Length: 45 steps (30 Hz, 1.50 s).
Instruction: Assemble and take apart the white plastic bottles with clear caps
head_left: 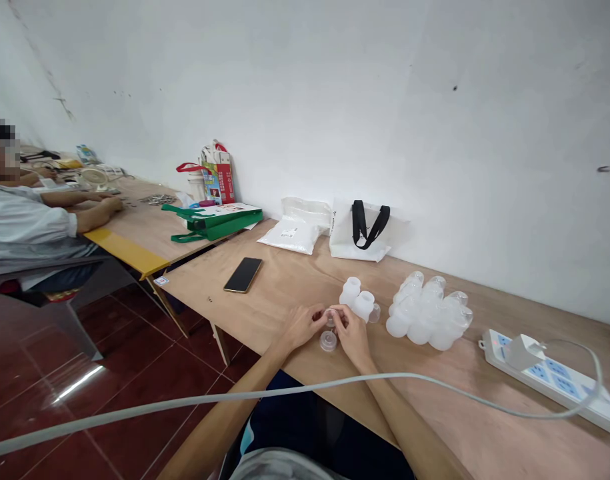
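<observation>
Gray-wht cable (199, 399) closest; L fingers (315, 323) + R fingers (340, 321) pinch sm. clear pc (330, 317); bag (345, 247) txt illegible; wood tabletop (279, 287), wht wall (309, 100).

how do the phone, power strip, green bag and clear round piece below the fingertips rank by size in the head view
1. Power strip, largest
2. Green bag
3. Phone
4. Clear round piece, smallest

a small clear piece (331, 320), held and partly hidden, shows just beyond a round clear lid (327, 341) lying flat. beyond and to the right of the lid, cloudy white bottles (364, 304) stand upright, mouths open, with a clear dome (375, 313) close by; farther right of it stands a tight cluster of dome-topped bottles (429, 315).
</observation>
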Available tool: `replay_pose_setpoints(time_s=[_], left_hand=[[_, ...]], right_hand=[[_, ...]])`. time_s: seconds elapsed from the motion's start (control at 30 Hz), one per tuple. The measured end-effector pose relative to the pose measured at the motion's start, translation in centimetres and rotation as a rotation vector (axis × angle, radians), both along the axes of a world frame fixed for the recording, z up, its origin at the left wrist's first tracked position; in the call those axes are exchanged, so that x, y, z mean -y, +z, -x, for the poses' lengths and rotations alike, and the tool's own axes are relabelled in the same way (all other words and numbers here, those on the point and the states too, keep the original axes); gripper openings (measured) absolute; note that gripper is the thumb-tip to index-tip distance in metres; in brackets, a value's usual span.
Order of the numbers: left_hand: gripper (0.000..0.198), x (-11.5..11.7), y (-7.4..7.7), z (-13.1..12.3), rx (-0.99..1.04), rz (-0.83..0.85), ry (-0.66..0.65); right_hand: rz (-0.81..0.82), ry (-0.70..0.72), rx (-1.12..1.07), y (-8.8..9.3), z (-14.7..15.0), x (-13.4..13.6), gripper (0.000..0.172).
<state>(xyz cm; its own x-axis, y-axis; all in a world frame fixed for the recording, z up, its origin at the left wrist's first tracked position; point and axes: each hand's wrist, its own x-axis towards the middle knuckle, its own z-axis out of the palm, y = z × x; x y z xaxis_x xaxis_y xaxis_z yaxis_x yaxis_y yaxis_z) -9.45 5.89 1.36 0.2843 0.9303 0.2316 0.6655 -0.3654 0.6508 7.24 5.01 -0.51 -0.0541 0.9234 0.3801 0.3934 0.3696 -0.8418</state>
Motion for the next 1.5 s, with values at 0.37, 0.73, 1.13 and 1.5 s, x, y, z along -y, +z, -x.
replay_pose_setpoints(time_s=[0.37, 0.73, 1.13, 1.5], left_hand=[[0.040, 0.05, -0.01, -0.10, -0.028, 0.009, -0.007], [0.030, 0.18, 0.44, -0.03, -0.005, 0.014, -0.014], [0.036, 0.12, -0.02, 0.11, -0.034, -0.018, -0.013], [0.030, -0.28, -0.28, -0.04, 0.130, -0.046, 0.081]], right_hand=[[0.015, -0.015, -0.063, -0.09, -0.09, 0.04, 0.034], [0.018, 0.034, -0.087, 0.22, -0.11, 0.28, 0.026], [0.019, 0.036, -0.081, 0.26, -0.23, 0.43, 0.027], [0.089, 0.197, -0.186, 0.39, -0.49, 0.81, 0.049]])
